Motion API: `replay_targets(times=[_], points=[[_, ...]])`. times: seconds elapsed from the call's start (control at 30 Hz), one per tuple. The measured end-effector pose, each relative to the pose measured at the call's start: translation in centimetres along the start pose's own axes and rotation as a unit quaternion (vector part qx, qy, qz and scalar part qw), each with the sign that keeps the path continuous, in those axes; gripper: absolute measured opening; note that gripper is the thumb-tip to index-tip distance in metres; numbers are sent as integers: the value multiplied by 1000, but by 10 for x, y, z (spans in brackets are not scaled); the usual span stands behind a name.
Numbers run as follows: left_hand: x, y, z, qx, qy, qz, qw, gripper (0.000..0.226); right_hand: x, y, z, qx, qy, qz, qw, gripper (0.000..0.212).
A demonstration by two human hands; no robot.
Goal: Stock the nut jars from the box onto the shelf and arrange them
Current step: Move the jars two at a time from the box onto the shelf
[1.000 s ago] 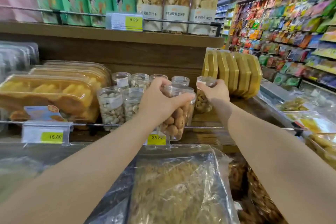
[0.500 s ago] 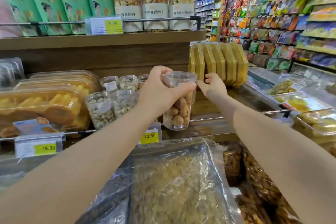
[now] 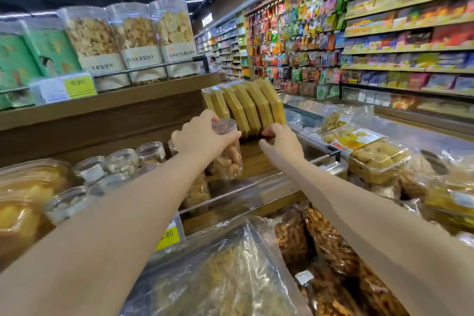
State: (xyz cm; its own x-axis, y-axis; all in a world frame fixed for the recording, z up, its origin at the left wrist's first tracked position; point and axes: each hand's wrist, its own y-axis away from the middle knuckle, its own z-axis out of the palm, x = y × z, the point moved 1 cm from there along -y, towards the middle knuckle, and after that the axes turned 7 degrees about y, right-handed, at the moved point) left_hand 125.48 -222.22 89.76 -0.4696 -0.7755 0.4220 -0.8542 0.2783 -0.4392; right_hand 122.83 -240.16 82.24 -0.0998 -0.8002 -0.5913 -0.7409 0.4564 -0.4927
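Note:
My left hand (image 3: pixel 202 137) grips a clear plastic jar of brown nuts (image 3: pixel 228 160) around its lid end, holding it upright just above the wooden shelf (image 3: pixel 259 161). Several more clear jars of pale nuts (image 3: pixel 123 161) stand in rows to its left, behind the shelf's metal rail (image 3: pixel 256 182). My right hand (image 3: pixel 282 142) is to the right of the jar, fingers curled against the lower edge of a leaning row of flat yellow packs (image 3: pixel 246 108). Whether it grips them I cannot tell.
Orange clamshell boxes (image 3: pixel 25 187) fill the shelf's left end. Tall biscuit jars (image 3: pixel 136 41) and green bags (image 3: pixel 51 51) stand on the upper shelf. Bagged snacks (image 3: pixel 225 272) lie below in front, clamshell snack boxes (image 3: pixel 377 159) to the right. A packed aisle shelf (image 3: pixel 410 33) runs along the right.
My view has swung right. My left hand has carried its jar rightward toward the yellow packs. My right hand has let go of the jar it held and moved onto the yellow packs.

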Motion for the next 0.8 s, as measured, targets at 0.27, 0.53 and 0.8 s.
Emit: replay_targets(times=[0.27,0.53,0.8], points=[[-11,12,10,-132,-138,19,981,68,2,8,-2,5,-25,-2,1000,24],[-7,92,-43,-265,-130,150,943,35,-42,40,-38,-177,124,39,976,21],[-35,193,-93,-343,-130,173,914,20,-114,170,-110,-455,283,-7,844,27]])
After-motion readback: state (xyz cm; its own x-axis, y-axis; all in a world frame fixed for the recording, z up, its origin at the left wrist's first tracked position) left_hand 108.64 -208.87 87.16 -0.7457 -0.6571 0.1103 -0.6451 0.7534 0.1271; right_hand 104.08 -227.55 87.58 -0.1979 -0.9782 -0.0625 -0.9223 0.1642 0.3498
